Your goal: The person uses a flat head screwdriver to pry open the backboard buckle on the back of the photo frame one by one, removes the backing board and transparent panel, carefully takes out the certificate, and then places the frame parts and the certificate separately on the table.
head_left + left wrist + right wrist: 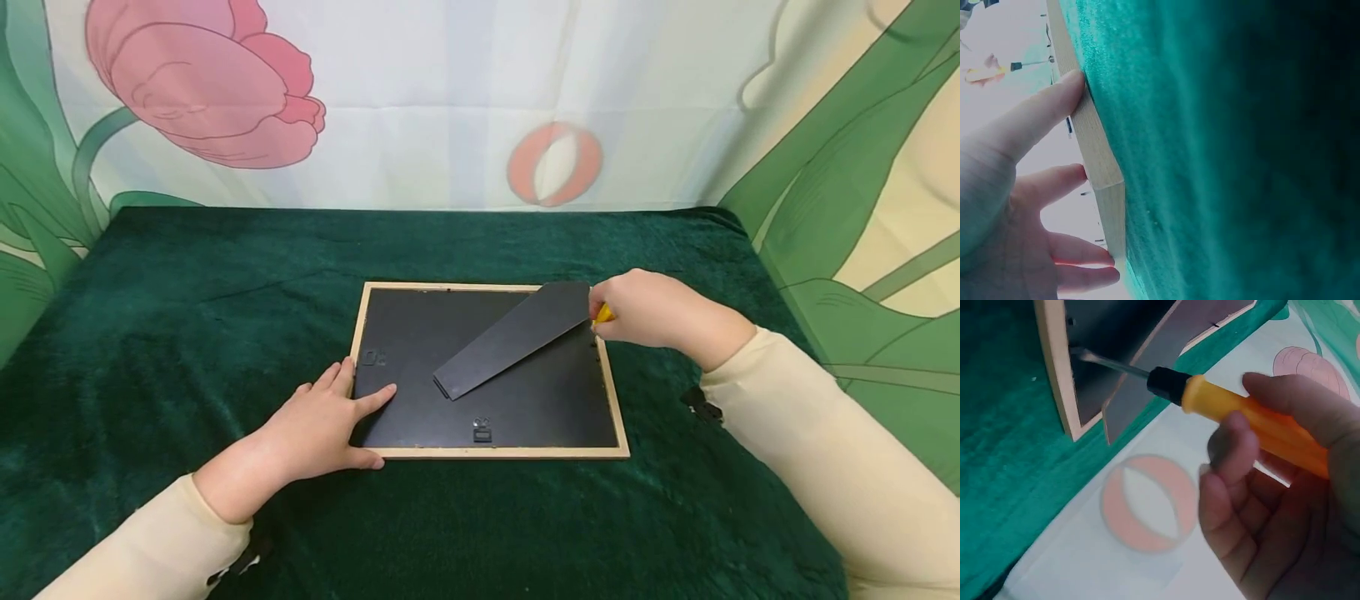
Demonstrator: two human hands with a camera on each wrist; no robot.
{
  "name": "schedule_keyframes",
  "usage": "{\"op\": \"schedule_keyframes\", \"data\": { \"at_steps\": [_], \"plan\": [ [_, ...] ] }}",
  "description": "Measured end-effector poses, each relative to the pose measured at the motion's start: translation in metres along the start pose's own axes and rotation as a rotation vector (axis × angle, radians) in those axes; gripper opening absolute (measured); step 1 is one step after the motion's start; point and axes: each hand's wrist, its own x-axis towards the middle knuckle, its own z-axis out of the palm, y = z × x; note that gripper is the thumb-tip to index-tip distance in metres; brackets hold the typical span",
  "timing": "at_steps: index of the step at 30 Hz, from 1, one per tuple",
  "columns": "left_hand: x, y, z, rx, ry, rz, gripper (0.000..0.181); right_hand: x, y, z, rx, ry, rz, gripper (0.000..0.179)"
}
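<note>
Picture frame (495, 453), back side up, lies on a dark green cloth (480, 533) in the head view. Its pale wooden rim (617, 408) encloses a black backing board (555, 400), which bears one metal hanger (482, 432) by the near edge and a second one toward the left. A black stand leg (517, 337) slants across the board. The left hand (322, 425) spreads at the frame's left side, fingers apart, one fingertip over the board and the thumb at the near edge. The right hand (641, 308) is closed around a yellow screwdriver (604, 313) at the right edge.

In the left wrist view, the thumb and fingers stand apart along the rim, around a corner, and the screwdriver's shaft points toward the frame.

In the right wrist view, the right hand grips the yellow handle, and the metal shaft reaches the rim's inner side, by small dark tabs (1071, 322). The tip seems to meet one of them, but blur leaves that uncertain.
</note>
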Motion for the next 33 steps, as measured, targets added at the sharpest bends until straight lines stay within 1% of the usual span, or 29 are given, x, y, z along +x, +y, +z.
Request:
{"op": "schedule_keyframes", "data": {
  "at_steps": [2, 4, 6, 8, 10, 11, 13, 14, 16, 19, 22, 25, 27, 30, 33],
  "plan": [
    [0.001, 0.003, -0.002, 0.009, -0.007, -0.004, 0.083, 0.001, 0.000, 0.003, 0.025, 0.018, 0.017, 0.019],
    [0.002, 0.008, -0.007, 0.029, 0.003, -0.011, 0.082, 0.002, 0.000, 0.008, 0.093, 0.064, 0.021, 0.018],
    [0.005, 0.016, -0.015, 0.039, 0.062, 0.010, 0.078, 0.003, 0.000, 0.015, 0.168, 0.134, -0.010, 0.015],
    [0.009, 0.027, -0.024, 0.026, 0.144, 0.048, 0.075, 0.004, -0.003, 0.023, 0.227, 0.194, -0.074, 0.013],
    [0.014, 0.039, -0.032, 0.010, 0.205, 0.096, 0.072, 0.004, -0.006, 0.030, 0.247, 0.238, -0.131, 0.013],
    [0.016, 0.044, -0.035, -0.001, 0.219, 0.115, 0.071, 0.004, -0.008, 0.032, 0.250, 0.251, -0.145, 0.013],
    [0.017, 0.051, -0.038, -0.008, 0.199, 0.123, 0.070, 0.004, -0.010, 0.035, 0.249, 0.257, -0.148, 0.015],
    [0.017, 0.051, -0.037, -0.003, 0.175, 0.114, 0.069, 0.004, -0.010, 0.036, 0.244, 0.257, -0.136, 0.015],
    [0.014, 0.047, -0.032, 0.012, 0.131, 0.083, 0.069, 0.004, -0.008, 0.036, 0.239, 0.247, -0.104, 0.014],
    [0.006, 0.034, -0.020, 0.016, 0.088, 0.031, 0.071, 0.005, -0.002, 0.036, 0.221, 0.241, -0.086, 0.014],
    [-0.003, 0.021, -0.012, -0.004, 0.078, 0.007, 0.073, 0.004, 0.002, 0.036, 0.193, 0.245, -0.095, 0.014],
    [-0.010, 0.012, -0.006, -0.019, 0.077, 0.001, 0.075, 0.003, 0.002, 0.035, 0.168, 0.247, -0.122, 0.014],
    [-0.013, 0.008, -0.004, -0.025, 0.073, -0.014, 0.076, 0.003, 0.001, 0.035, 0.151, 0.251, -0.138, 0.015],
    [-0.016, 0.001, 0.001, -0.040, 0.058, -0.040, 0.079, 0.004, -0.001, 0.036, 0.140, 0.265, -0.148, 0.015],
    [-0.015, -0.004, 0.006, -0.061, 0.028, -0.043, 0.080, 0.005, -0.002, 0.036, 0.135, 0.270, -0.141, 0.016]
  ]
}}
